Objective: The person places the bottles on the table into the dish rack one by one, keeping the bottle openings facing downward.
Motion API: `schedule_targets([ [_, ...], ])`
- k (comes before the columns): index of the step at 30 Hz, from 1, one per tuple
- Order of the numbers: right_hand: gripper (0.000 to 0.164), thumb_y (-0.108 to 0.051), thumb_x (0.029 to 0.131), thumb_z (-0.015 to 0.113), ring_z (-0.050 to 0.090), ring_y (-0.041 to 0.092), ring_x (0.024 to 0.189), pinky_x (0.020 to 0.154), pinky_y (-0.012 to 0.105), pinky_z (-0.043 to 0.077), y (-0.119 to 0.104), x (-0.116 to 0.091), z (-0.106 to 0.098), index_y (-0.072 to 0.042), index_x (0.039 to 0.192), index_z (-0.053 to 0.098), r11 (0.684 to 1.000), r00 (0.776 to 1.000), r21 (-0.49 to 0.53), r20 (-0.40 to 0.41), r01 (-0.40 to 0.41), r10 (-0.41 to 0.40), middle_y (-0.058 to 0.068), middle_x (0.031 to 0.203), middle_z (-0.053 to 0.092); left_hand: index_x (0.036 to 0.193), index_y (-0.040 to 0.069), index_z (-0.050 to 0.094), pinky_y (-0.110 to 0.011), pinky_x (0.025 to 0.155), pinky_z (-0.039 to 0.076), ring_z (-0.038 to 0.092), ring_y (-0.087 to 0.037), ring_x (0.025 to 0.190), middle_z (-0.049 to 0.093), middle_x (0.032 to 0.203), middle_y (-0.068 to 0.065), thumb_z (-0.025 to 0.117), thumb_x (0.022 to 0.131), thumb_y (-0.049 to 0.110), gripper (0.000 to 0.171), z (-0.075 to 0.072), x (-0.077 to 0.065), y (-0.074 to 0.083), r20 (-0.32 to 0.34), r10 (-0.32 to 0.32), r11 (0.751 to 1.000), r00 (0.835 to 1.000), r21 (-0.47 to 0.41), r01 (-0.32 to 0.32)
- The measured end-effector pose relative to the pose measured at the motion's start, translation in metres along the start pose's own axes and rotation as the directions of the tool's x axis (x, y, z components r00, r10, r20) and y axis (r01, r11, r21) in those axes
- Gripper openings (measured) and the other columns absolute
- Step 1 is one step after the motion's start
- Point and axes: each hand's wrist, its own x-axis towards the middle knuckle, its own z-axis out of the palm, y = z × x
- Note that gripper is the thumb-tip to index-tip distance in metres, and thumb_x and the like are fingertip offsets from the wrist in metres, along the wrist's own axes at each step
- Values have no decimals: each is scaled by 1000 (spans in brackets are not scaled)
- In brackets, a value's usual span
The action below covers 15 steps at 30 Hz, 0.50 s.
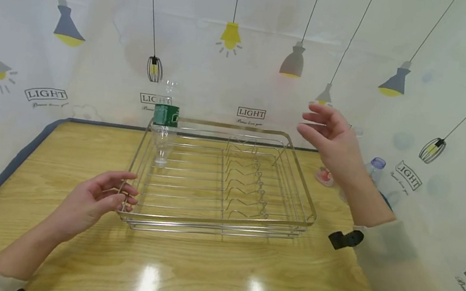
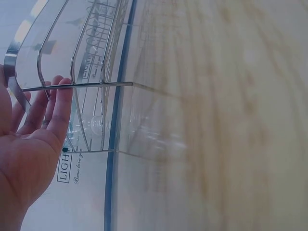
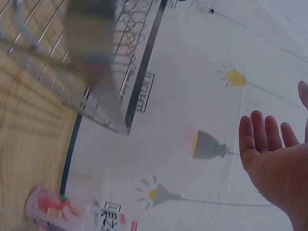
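A metal wire dish rack (image 1: 222,224) stands on the wooden table. My left hand (image 1: 93,200) is at its front left corner, the rim between thumb and fingers; in the left wrist view the fingertips of the left hand (image 2: 41,130) reach the side wires. A clear plastic bottle (image 1: 166,115) with a green label stands upside down, neck low, in the rack's left rear part. Raised above the rack's right rear corner is my right hand (image 1: 329,131), its fingers loosely bent and nothing in them. The right wrist view shows the right hand's palm (image 3: 279,159) bare.
Right of the rack, partly behind my right forearm, are a bottle with a pink fruit label (image 1: 324,177) and a clear bottle with a purple cap (image 1: 376,166). A row of wavy wire dividers (image 1: 247,185) fills the rack's right part. A lamp-printed curtain (image 1: 207,72) hangs behind.
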Motion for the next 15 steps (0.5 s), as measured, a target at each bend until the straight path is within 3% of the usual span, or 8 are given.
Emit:
schedule_targets([
  [8,52,-24,106,75,62,1,126,96,7,55,33,-25,-71,-21,156,57,995,993,-85,-109,-54,45,-16,137,65,151,16,60,-26,88,67,78,-12,107,75,123,-5,60,111,0,43,0,0,0,-4,6,1000,1000,0,-6],
  [12,51,-26,106,76,60,-3,124,94,3,52,54,-31,-105,-26,154,58,988,979,-112,-187,-109,87,-21,135,63,151,14,60,-27,88,67,78,-12,107,75,123,-5,60,111,-1,43,1,0,-1,-8,14,1000,1000,-3,-14],
  [15,50,-23,105,77,59,-3,121,91,2,51,69,-36,-127,-27,152,60,987,964,-76,-236,-140,119,-22,131,63,151,12,60,-26,88,67,78,-12,107,75,123,-5,60,110,-1,43,1,0,-1,-8,17,1000,1000,-7,-18],
])
